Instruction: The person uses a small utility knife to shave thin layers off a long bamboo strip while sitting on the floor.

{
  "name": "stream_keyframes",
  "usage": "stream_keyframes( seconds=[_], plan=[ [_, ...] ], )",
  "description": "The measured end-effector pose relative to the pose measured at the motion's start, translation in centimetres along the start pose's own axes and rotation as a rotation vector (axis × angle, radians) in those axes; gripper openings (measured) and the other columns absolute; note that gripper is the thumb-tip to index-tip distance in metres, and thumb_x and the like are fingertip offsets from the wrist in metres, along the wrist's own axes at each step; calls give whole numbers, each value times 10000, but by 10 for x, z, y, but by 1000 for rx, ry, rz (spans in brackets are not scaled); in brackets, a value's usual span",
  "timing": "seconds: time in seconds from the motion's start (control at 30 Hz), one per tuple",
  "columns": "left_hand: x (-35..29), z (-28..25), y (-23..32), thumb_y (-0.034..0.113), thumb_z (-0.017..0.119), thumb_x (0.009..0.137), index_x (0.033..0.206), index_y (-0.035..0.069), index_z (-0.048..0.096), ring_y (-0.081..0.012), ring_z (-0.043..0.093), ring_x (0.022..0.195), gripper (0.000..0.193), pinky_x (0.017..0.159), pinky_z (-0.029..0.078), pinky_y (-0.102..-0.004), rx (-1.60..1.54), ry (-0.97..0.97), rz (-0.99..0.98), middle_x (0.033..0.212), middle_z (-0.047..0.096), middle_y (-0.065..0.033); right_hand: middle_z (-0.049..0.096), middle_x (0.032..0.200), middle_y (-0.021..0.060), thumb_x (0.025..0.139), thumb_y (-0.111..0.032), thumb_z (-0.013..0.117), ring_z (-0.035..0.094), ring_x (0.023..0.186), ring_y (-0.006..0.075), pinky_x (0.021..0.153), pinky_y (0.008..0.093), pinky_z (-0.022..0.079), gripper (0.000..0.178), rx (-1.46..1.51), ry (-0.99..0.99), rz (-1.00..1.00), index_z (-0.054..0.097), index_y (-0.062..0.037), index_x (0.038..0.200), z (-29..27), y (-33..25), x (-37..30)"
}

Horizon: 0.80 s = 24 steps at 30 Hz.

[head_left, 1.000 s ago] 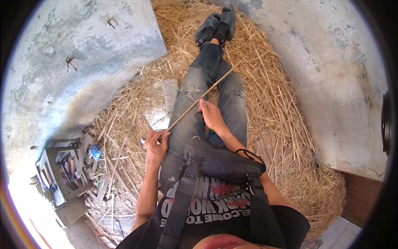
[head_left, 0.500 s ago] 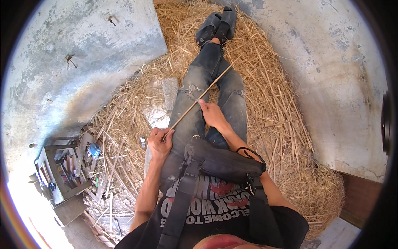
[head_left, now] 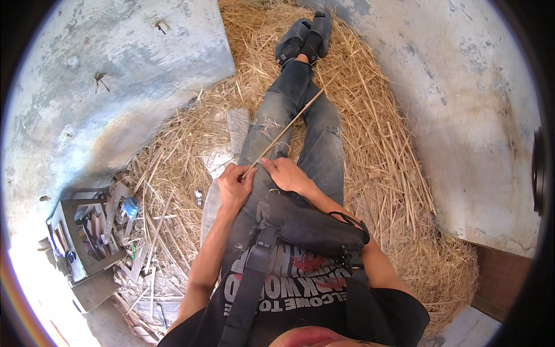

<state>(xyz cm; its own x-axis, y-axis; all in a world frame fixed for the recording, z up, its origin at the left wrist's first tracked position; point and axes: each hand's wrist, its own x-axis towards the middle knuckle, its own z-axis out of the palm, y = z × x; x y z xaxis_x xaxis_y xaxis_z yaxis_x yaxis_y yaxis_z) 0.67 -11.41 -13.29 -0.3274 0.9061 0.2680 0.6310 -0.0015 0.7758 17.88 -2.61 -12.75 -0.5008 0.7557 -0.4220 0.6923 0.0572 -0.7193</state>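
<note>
A long, thin, straw-coloured stick (head_left: 298, 117) slants across my jeans, its far tip pointing up and to the right. My left hand (head_left: 235, 184) is closed on its near end, pinching it between thumb and fingers. Close beside it, my right hand (head_left: 284, 173) is against the stick, thumb on top and the other fingers curled underneath, partly hidden. Whether anything else is inside the right hand I cannot make out. Both hands are over my lap, just ahead of a black pouch (head_left: 309, 224).
My legs (head_left: 321, 124) stretch out over dry straw (head_left: 381, 133). Weathered walls (head_left: 133, 58) rise on both sides. At the left stands a wooden box (head_left: 87, 237) with assorted things in it, near a crumpled blue object (head_left: 130, 208). A flat grey slab (head_left: 237, 130) lies beside my left leg.
My right hand has slid down along the stick toward me, close to the left hand. The left hand has shifted slightly up and right, with the stick still in it.
</note>
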Motion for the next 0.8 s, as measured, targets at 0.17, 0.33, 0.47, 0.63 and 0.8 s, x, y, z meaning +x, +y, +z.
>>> stream_keyframes(
  seconds=[0.17,0.33,0.47,0.63,0.8],
  plan=[
    [1,2,-3,129,885,795,928,47,816,-146,577,547,171,523,447,-308,-71,8,-55,674,635,-67,590,649,263,1074,-607,392,642,683,424,689,491,494,813,118,-134,-146,626,73,695,-2,16,3],
    [1,-3,-4,112,881,810,927,33,817,-94,545,540,154,503,423,-282,-95,30,-32,667,650,-35,416,550,10,1059,-665,413,439,483,109,461,297,353,744,563,-393,-17,627,-51,698,-3,18,-3],
    [-1,-16,0,142,865,857,934,9,809,-41,551,584,164,511,419,-258,-290,-61,-462,694,667,7,399,577,-45,1043,-590,540,382,462,72,429,264,302,583,821,-16,127,661,-37,903,-7,13,-8],
    [-6,-25,7,199,870,866,955,7,801,-46,570,604,222,521,425,-256,-521,-241,-524,726,694,0,376,604,-77,994,-406,726,374,462,53,433,253,322,399,1231,250,29,651,-15,994,-9,11,1],
    [13,-35,39,189,845,866,985,9,787,-163,642,674,224,626,489,-303,-69,-275,29,787,713,-69,463,615,-56,1002,-318,731,398,465,41,421,243,310,312,1209,146,-79,649,-28,922,-5,21,0]
  ],
)
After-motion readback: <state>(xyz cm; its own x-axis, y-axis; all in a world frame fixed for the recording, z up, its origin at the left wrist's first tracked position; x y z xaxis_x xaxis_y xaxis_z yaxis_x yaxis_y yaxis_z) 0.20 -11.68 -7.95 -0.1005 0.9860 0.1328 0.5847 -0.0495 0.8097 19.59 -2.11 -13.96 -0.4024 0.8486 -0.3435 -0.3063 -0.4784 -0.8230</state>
